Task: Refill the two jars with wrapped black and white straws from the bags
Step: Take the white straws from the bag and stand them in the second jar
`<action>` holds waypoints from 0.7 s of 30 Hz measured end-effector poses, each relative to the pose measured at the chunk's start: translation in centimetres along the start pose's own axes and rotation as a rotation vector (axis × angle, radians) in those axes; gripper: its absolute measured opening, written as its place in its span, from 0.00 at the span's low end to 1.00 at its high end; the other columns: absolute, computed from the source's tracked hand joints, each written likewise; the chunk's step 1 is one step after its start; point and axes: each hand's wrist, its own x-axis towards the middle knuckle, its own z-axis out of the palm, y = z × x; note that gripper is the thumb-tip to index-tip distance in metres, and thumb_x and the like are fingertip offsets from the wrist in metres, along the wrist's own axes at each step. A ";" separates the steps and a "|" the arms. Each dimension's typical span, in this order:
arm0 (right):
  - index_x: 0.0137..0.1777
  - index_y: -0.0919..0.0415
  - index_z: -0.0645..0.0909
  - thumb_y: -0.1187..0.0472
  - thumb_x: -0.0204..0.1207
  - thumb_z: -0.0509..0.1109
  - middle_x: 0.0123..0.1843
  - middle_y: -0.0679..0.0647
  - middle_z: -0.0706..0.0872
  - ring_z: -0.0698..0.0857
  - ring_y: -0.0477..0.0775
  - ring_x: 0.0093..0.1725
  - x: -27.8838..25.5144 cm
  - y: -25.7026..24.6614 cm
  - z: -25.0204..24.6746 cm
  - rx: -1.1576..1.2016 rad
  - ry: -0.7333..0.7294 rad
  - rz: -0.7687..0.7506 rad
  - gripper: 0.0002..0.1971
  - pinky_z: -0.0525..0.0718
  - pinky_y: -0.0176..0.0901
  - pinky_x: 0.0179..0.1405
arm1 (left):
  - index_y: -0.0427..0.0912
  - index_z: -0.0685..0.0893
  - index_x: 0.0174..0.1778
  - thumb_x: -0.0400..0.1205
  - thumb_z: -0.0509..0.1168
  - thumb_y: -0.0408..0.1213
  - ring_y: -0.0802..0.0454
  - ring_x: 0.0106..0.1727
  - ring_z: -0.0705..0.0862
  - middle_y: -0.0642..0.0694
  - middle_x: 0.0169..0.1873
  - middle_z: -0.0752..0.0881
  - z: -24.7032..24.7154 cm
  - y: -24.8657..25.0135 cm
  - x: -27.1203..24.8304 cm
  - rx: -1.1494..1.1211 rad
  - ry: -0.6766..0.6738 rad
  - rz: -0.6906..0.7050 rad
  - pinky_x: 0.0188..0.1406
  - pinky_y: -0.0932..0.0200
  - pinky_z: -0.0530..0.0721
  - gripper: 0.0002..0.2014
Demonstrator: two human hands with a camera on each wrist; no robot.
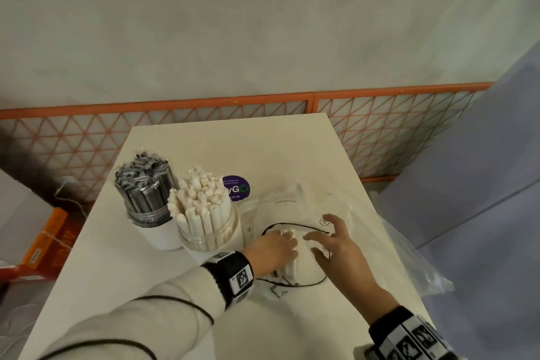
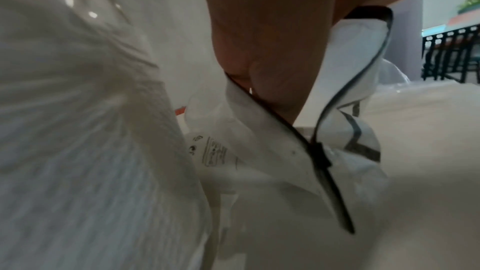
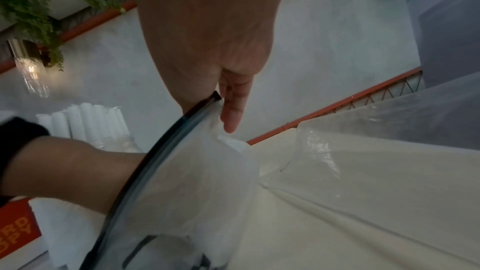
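The white surface [image 1: 187, 286] carries everything, and the white-straw jar [image 1: 209, 231] serves as the landmark. Just right of that jar lies the clear bag [image 1: 280, 207] with a black-rimmed mouth, and a second, emptied-looking clear bag [image 1: 409, 260] sprawls farther right, toward the edge. Touching the landmark jar on its far-left side stands the black-straw jar [image 1: 147, 213], packed tight with dark wrapped straws; the landmark jar too bristles with white wrapped straws [image 1: 198, 199], so both look close to full. By my reading the refill is nearly done, with only a last small bunch of white straws [image 1: 289, 260] left inside the bag beside the jar. The left hand [image 1: 274, 251] reaches into the bag's mouth with its fingers curled around that bunch. The right hand [image 1: 336, 242], spread and relaxed, holds the rim apart. What remains, I judge, is carrying this bunch over to the white-straw jar.
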 end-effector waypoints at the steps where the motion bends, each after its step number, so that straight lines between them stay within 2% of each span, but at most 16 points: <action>1: 0.62 0.42 0.82 0.60 0.72 0.76 0.78 0.52 0.65 0.79 0.43 0.37 -0.2 0.1 0.2 -0.012 -0.038 0.017 0.20 0.75 0.25 0.42 | 0.38 0.68 0.73 0.83 0.58 0.29 0.36 0.76 0.63 0.36 0.75 0.64 0.4 0.1 0.5 0.022 -0.028 -0.001 0.72 0.42 0.69 0.21; 2: 0.67 0.40 0.77 0.57 0.72 0.76 0.79 0.51 0.62 0.78 0.44 0.38 -0.4 0.3 0.4 -0.031 -0.090 0.039 0.24 0.77 0.28 0.46 | 0.40 0.67 0.74 0.84 0.59 0.32 0.35 0.76 0.62 0.37 0.76 0.63 0.8 0.4 1.1 0.039 -0.040 0.004 0.72 0.41 0.69 0.21; 4: 0.75 0.39 0.69 0.60 0.74 0.73 0.80 0.49 0.58 0.81 0.48 0.44 -0.6 0.3 0.5 -0.063 -0.219 0.098 0.31 0.76 0.30 0.53 | 0.41 0.65 0.75 0.84 0.60 0.34 0.36 0.77 0.62 0.39 0.76 0.63 1.3 1.0 1.8 0.118 -0.071 0.047 0.72 0.41 0.68 0.23; 6: 0.78 0.44 0.65 0.67 0.75 0.68 0.81 0.49 0.57 0.84 0.53 0.54 -0.6 0.4 0.6 -0.074 -0.287 0.142 0.33 0.75 0.32 0.55 | 0.41 0.64 0.75 0.83 0.60 0.36 0.38 0.75 0.64 0.40 0.74 0.67 1.6 1.4 2.3 0.198 -0.098 0.074 0.71 0.42 0.69 0.24; 8: 0.78 0.50 0.65 0.71 0.74 0.64 0.80 0.49 0.58 0.83 0.56 0.58 -0.6 0.6 0.6 -0.075 -0.289 0.157 0.33 0.77 0.34 0.54 | 0.41 0.67 0.72 0.83 0.61 0.36 0.40 0.71 0.67 0.41 0.69 0.71 1.8 1.4 2.8 0.214 -0.082 0.085 0.67 0.45 0.71 0.21; 12: 0.77 0.51 0.66 0.73 0.72 0.63 0.78 0.46 0.61 0.84 0.55 0.53 -0.6 0.9 0.2 -0.057 -0.280 0.133 0.33 0.75 0.30 0.44 | 0.40 0.71 0.67 0.83 0.59 0.32 0.42 0.66 0.71 0.42 0.63 0.75 2.1 0.9 3.0 0.201 -0.041 0.118 0.64 0.47 0.72 0.16; 17: 0.79 0.49 0.63 0.71 0.73 0.64 0.77 0.46 0.61 0.84 0.56 0.52 -1.0 0.5 -0.6 -0.058 -0.318 0.109 0.34 0.79 0.34 0.48 | 0.39 0.75 0.63 0.82 0.61 0.30 0.43 0.65 0.75 0.42 0.61 0.79 1.3 -0.1 3.0 0.113 -0.022 0.178 0.63 0.48 0.76 0.13; 21: 0.80 0.50 0.60 0.71 0.74 0.64 0.78 0.49 0.59 0.84 0.58 0.50 -1.0 0.3 -1.3 -0.121 -0.290 0.151 0.35 0.82 0.39 0.48 | 0.35 0.78 0.59 0.80 0.61 0.24 0.42 0.61 0.76 0.39 0.57 0.81 -1.1 -0.6 1.6 -0.082 0.093 0.189 0.63 0.49 0.76 0.12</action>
